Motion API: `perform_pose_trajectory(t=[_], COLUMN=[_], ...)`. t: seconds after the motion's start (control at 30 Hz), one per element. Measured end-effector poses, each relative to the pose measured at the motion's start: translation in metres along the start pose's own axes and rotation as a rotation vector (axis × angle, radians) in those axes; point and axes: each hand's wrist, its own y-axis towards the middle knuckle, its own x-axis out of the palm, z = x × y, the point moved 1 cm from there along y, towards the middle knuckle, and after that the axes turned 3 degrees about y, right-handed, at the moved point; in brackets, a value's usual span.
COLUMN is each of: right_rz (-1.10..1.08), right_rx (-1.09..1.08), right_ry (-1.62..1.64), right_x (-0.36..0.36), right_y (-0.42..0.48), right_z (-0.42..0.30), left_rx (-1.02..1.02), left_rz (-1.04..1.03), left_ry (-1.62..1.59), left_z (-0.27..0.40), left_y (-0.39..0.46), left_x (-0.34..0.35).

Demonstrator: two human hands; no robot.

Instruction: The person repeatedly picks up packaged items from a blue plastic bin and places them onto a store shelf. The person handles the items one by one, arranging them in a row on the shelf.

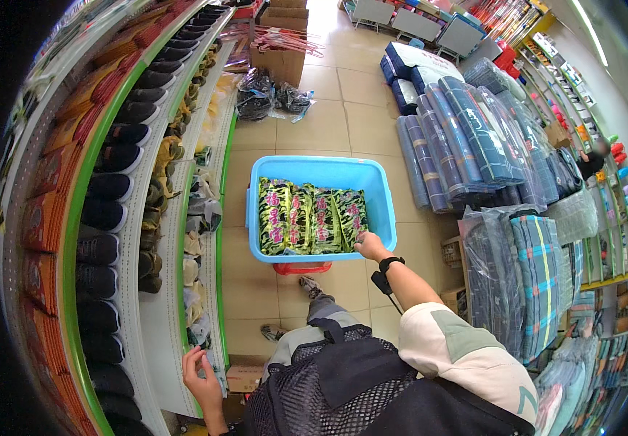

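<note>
In front of me stands a blue plastic tub (322, 164) on a red base, partly seen under its near side. Several green camouflage-patterned packets (323, 220) lie side by side in it, with pink writing. My right hand (371, 246) is at the tub's near right corner, its fingers curled at the rim beside the rightmost packet; whether they grip the rim or the packet I cannot tell. My left hand (202, 370) is held at the lower shelf's edge on the left, fingers apart and slightly bent, holding nothing.
Left, a shelf with green edging (101, 136) holds dark shoes (108, 188). Right are stacked, plastic-wrapped plaid bundles (477, 131). A cardboard box (281, 49) with pink hangers (286, 39) and bagged black items (256, 98) stand ahead. Another person (593, 162) is at the far right shelves.
</note>
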Motion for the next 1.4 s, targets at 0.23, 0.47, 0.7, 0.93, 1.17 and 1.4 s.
perform_pose_trajectory(t=[0.23,0.47,0.7,0.93,1.17,1.4], right_rz=[-0.124,-0.311,-0.396,-0.353,-0.357,-0.435], right_rx=[0.350,0.509,0.843,0.676,0.619,0.571], right_ry=[0.142,0.401,0.476,0.343,0.554,0.985], right_x=[0.018,0.095,0.085,0.113,0.070,-0.018], right_y=[0.084,0.132,0.141,0.144,0.146,0.120], right_z=[0.063,0.119,0.106,0.109,0.064,0.024], left_rx=[-0.051,-0.072,-0.250,-0.123,0.143,0.138], left_rz=[-0.019,-0.142,-0.272,-0.397,-0.443,-0.428], left_ry=[0.032,0.252,0.311,0.245,0.295,0.176], left_z=[0.061,0.134,0.158,0.150,0.147,0.139], left_y=[0.029,0.034,0.049,0.080,0.106,0.105], left_x=[0.056,0.080,0.117,0.148,0.171,0.169])
